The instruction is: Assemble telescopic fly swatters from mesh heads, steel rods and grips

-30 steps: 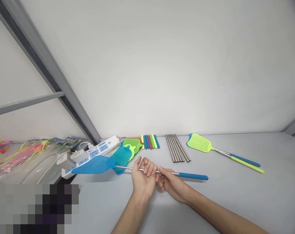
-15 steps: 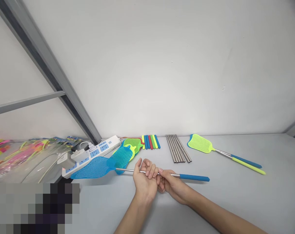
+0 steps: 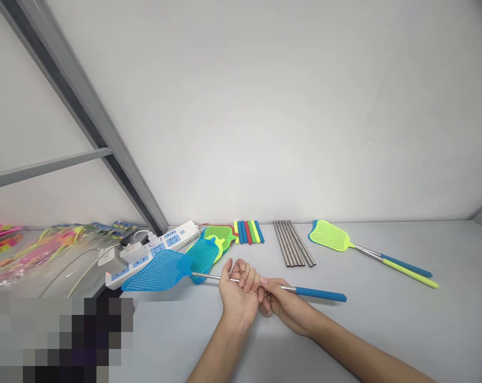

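A blue fly swatter (image 3: pixel 157 271) with a metal shaft and a blue grip lies across both hands above the table, its head to the left. My left hand (image 3: pixel 241 287), palm turned up, curls its fingers over the shaft. Right beside it, my right hand (image 3: pixel 278 298) pinches the same shaft between thumb and fingers, just left of the blue grip. The two hands touch. Behind the held swatter's head lie loose swatter heads in teal (image 3: pixel 206 255), yellow and green (image 3: pixel 220 234), overlapping one another.
Coloured grips (image 3: pixel 248 232) lie in a row by the wall, with several metal tubes (image 3: pixel 290 244) to their right. Two swatters (image 3: pixel 332 235), yellow and blue, rest stacked at the right. A power strip (image 3: pixel 161 247) and plastic-bagged goods (image 3: pixel 45 255) are at the left.
The camera view has shifted slightly, so the table items appear a little further right. The swatter tilts slightly more, its grip end lower; both hands keep their hold.
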Demonstrator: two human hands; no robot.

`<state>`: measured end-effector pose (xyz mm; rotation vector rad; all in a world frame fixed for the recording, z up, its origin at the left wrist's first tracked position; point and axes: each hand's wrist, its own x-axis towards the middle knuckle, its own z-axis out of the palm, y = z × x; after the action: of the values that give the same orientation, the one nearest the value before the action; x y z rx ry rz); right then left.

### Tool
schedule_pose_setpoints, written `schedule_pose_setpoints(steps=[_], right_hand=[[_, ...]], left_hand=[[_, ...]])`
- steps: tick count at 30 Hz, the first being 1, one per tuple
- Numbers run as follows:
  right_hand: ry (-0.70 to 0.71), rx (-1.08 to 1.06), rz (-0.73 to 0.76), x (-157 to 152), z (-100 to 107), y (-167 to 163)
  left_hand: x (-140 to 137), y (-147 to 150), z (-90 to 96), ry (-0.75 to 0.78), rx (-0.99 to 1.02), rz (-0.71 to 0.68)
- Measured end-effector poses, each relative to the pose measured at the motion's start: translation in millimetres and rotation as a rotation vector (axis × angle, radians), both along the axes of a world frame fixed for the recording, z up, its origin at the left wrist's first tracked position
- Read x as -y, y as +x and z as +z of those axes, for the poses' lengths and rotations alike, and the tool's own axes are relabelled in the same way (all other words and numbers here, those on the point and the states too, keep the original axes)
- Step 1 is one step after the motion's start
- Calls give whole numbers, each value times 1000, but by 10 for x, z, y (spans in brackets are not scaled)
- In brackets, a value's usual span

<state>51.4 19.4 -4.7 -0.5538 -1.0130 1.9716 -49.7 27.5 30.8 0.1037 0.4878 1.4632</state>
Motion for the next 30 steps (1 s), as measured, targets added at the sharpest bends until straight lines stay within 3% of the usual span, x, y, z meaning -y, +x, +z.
schedule_pose_setpoints(steps=[15,30], right_hand=[[3,19,1,15,48,7],[-127,-52,-46,23,-11,11]], left_hand=[[-15,-40,-7,43,-19,32],[-27,-3,16,103,-74,108]])
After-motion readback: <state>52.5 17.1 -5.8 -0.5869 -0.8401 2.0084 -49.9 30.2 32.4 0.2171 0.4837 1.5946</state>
